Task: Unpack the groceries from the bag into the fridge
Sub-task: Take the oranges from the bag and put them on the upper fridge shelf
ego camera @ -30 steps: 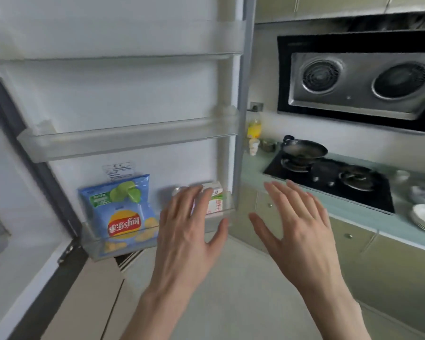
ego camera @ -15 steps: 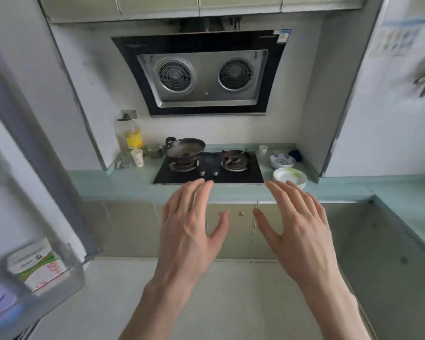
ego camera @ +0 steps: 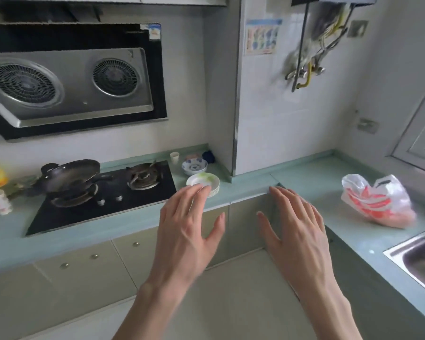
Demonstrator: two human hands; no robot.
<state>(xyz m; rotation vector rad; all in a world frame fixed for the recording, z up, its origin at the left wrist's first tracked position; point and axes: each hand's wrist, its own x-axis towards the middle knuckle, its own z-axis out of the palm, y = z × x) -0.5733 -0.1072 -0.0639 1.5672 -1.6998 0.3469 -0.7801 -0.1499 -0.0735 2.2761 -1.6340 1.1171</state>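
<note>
The bag (ego camera: pixel 377 201) lies slumped on the counter (ego camera: pixel 312 182) along its right run, between the inner corner and the sink (ego camera: pixel 420 258). It sits right of both empty, spread hands; the right hand (ego camera: pixel 298 231) is nearer than the left hand (ego camera: pixel 187 231). Blur hides its contents, and the fridge is out of view.

The pale green countertop (ego camera: pixel 312 177) carries a plastic bag (ego camera: pixel 375 201), stacked plates (ego camera: pixel 203 181), a bowl (ego camera: pixel 194 166) and a cup (ego camera: pixel 174 157).

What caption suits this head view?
Both empty hands, left hand and right hand, face the grocery bag on the counter.
</note>
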